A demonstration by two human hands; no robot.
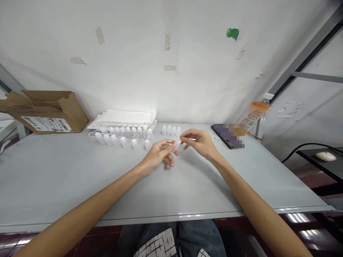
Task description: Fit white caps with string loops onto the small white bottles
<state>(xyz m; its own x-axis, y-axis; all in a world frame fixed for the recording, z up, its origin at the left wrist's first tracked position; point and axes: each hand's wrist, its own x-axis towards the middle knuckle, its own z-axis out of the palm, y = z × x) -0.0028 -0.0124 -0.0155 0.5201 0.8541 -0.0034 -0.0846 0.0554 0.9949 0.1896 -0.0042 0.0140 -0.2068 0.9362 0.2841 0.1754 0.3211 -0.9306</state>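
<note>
Over the middle of the table, my left hand (158,153) is closed around a small translucent plastic bottle (177,144), which is tilted up to the right. My right hand (200,142) pinches at the bottle's upper end with thumb and forefinger; the fingertips hide the exact part gripped. Left of my hands, several similar bottles (134,144) stand in rows, many with white loops at their tops. Beyond my hands, a short row of bottles (169,130) without visible loops stands upright. Thin white loops (218,140) lie in a loose pile beside my right hand.
A phone (226,135) lies at the right, near a bottle of orange drink (254,112) by the wall. White sheets or packets (125,117) are stacked behind the rows. An opened cardboard box (53,112) occupies the table's left rear. A mouse (325,156) rests on a separate dark surface.
</note>
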